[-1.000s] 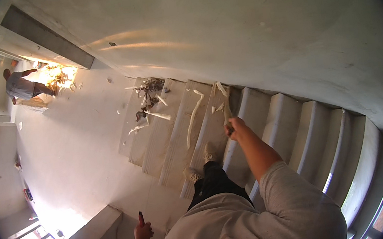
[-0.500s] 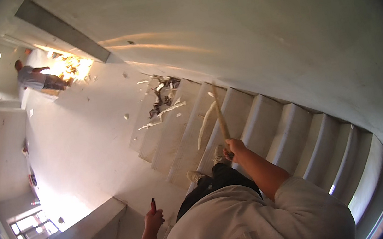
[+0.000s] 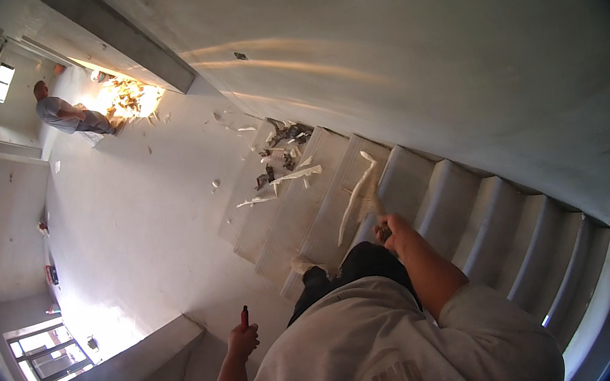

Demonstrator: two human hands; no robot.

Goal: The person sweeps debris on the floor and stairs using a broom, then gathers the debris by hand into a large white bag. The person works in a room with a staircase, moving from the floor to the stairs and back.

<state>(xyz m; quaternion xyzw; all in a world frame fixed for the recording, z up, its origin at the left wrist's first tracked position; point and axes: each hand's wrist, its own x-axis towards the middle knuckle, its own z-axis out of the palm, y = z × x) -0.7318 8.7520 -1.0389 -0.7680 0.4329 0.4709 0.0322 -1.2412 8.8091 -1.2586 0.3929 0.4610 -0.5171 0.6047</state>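
My right hand is wrapped round a tan, wood-like stick, which is blurred and points away over the steps. Close beside the stick, a long, crooked off-white strip lies across a stair tread. Lower down on the left, my left hand is closed round a slim red tool with a dark tip; its exact kind does not show. Beyond the stick, dark and white scraps and paler strips are scattered on the lower steps.
Concrete stairs run along a grey wall on the right. A low wall stands at lower left, near a bright window. Across the floor, another person stands by a brightly lit pile of debris.
The stick has swung and now looks much shorter from here. The view has shifted, moving stairs and scraps rightward. The other person, earlier leaning with an arm out, is more upright.
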